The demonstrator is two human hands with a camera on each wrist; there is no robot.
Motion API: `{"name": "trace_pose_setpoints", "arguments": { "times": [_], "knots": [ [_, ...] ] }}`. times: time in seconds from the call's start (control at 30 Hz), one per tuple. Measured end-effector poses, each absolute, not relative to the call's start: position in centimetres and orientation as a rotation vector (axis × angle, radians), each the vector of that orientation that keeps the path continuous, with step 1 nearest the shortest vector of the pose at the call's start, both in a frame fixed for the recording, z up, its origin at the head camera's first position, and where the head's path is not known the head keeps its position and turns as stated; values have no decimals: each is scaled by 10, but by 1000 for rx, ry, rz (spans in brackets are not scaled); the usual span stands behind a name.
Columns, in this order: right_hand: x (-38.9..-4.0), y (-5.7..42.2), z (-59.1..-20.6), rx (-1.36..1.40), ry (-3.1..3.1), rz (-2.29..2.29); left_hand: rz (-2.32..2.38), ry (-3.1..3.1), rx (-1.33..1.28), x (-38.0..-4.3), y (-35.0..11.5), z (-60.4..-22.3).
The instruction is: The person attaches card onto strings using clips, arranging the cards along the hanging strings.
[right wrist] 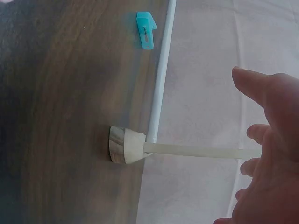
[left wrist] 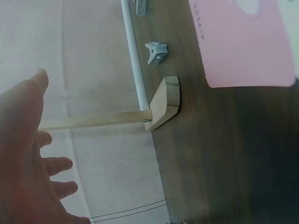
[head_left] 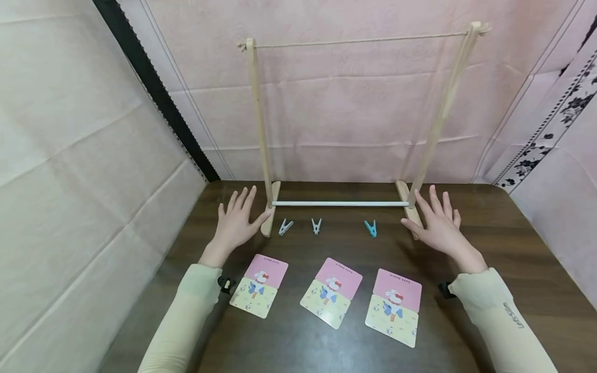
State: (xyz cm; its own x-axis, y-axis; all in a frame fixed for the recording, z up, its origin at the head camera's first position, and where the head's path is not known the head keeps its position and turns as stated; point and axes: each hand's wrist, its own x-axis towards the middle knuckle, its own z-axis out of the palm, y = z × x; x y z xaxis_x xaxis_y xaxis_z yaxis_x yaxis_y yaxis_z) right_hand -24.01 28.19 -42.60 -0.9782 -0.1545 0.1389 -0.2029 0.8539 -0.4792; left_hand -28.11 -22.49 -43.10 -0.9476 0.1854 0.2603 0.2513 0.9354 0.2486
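1. A dark wooden table (head_left: pixel 513 269) stands in a corner hung with pale pink cloth (head_left: pixel 354 103); the cloth on the right carries a black flower border.
2. Nearest the person, on the near side of both sets of fingers, three cards lie flat in a row, each pink above and yellow below with a small cartoon figure: the left card (head_left: pixel 259 285), the middle card (head_left: pixel 331 292) and the right card (head_left: pixel 393 306). They lie apart from one another.
3. The left hand (head_left: pixel 235 223) rests with its fingers spread and straight and holds nothing. Its thumb reaches toward the left foot (head_left: pixel 270 215) of the wooden rack (head_left: pixel 259 119); whether it touches cannot be told.
4. The right hand (head_left: pixel 438 225) mirrors it, fingers spread and straight, gripping nothing, just beside the right foot (head_left: pixel 410 210).
5. Between the two hands, level with the fingers, three small pegs lie on the table: a grey peg (head_left: pixel 285 227) closest to the left thumb, a second grey peg (head_left: pixel 316 226) near the middle, and a teal peg (head_left: pixel 370 228) closer to the right thumb.
6. Just beyond the pegs one white rod (head_left: pixel 340 203) joins the two feet.
7. Farther and higher, two uprights carry one string (head_left: pixel 354 40) stretched across the top.
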Motion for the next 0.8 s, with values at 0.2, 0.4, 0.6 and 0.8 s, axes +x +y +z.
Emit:
{"name": "trace_pose_setpoints", "arguments": {
  "times": [0.2,0.4,0.6,0.8],
  "knots": [
    [-241,279,-431,319,-2933,796,-494,-2893,-321,-274,-232,-434],
    [-240,272,-436,396,-2944,820,-602,-2979,-313,-262,-242,-440],
    [-243,261,-439,450,-2965,829,-712,-3023,-310,-250,-251,-442],
    [-250,248,-443,477,-2985,808,-767,-3080,-291,-244,-259,-449]
  ]
}}
